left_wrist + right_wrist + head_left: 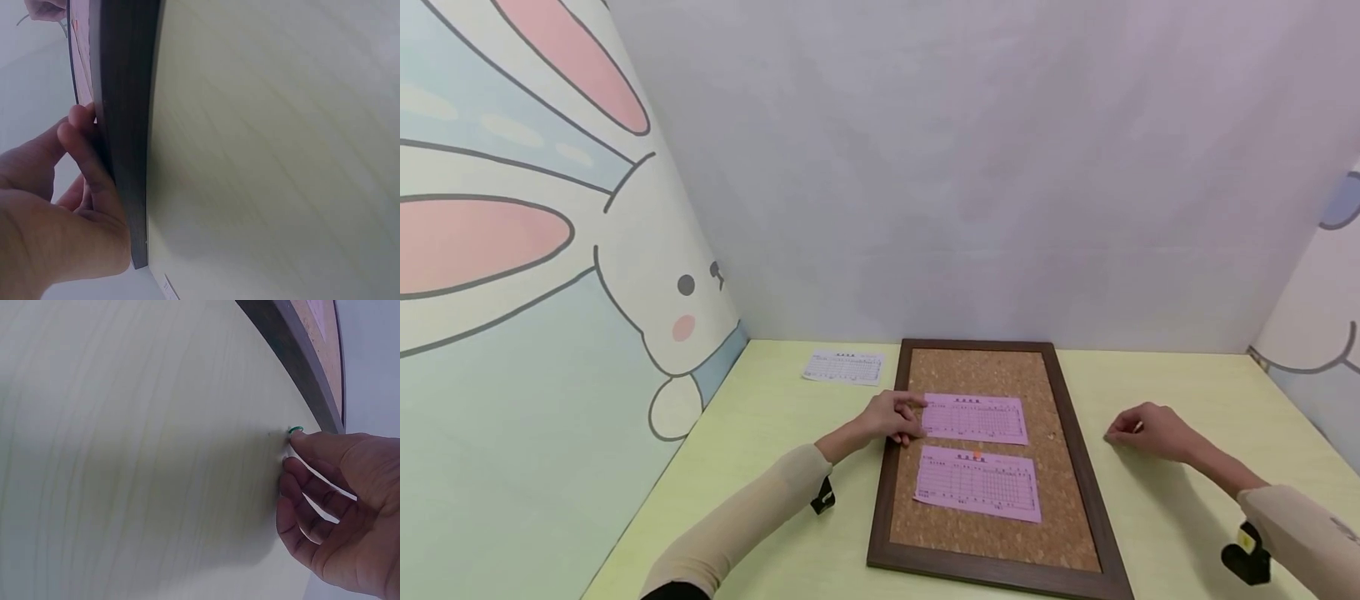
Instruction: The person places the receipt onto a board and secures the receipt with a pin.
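From the head view I saw the upper pink sheet [976,418] lying on the cork board [1054,467], just beyond a lower pink sheet [978,483] that carried a small orange pin [976,455] at its top edge. My left hand [891,418] rested at the upper sheet's left end, fingertips on the paper and over the board's dark frame. The left wrist view showed what the head view could not: the fingers [84,156] were curled against the frame's [125,125] inner edge, thumb and forefinger close together, though I could not tell whether they pinched the paper.

My right hand [1150,429] sat on the yellow table [775,417] to the right of the board, apart from it. Only the right wrist view revealed a small green pin [295,430] at the fingertips [300,440], the fingers curled round it.

A white sheet [843,367] lay on the table's far left, near the wall with the rabbit drawing [647,283].
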Motion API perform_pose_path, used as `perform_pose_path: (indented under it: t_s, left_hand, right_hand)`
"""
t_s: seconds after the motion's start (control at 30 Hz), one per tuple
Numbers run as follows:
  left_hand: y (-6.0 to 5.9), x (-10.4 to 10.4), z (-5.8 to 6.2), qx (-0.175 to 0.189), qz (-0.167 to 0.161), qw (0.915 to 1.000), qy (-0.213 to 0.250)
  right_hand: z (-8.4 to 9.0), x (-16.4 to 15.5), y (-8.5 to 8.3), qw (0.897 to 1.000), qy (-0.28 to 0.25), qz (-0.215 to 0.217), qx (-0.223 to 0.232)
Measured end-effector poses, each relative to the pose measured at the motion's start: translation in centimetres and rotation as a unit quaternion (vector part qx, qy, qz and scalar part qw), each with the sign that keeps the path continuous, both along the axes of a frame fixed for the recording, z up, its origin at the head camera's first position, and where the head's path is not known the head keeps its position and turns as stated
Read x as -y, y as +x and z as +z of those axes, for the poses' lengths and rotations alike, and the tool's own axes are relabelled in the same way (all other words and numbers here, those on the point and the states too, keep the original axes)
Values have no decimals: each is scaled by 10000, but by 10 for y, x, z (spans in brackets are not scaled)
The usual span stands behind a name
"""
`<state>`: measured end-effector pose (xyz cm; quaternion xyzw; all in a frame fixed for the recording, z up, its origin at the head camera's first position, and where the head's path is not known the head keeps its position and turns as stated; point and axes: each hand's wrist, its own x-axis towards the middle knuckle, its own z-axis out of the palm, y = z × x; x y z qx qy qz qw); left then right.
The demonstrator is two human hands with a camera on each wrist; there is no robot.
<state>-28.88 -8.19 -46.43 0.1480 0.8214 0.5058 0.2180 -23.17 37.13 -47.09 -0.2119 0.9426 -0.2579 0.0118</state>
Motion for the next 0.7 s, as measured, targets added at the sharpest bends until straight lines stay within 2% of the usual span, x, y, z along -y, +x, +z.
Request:
perform_pose_path:
  t_s: [0.2,0.43,0.7]
  left_hand:
    - [-1,0,0,-88,-21,10000,-34]
    - [0,0,-1,-33,-1,10000,-41]
    - [1,-1,1,-36,-13,10000,-4]
  right_hand:
    - [-3,-3,1,9999,133,-82,-8]
    - [1,3,2,9987,477,-146,-71]
    - [3,9,1,9982,548,-226,-41]
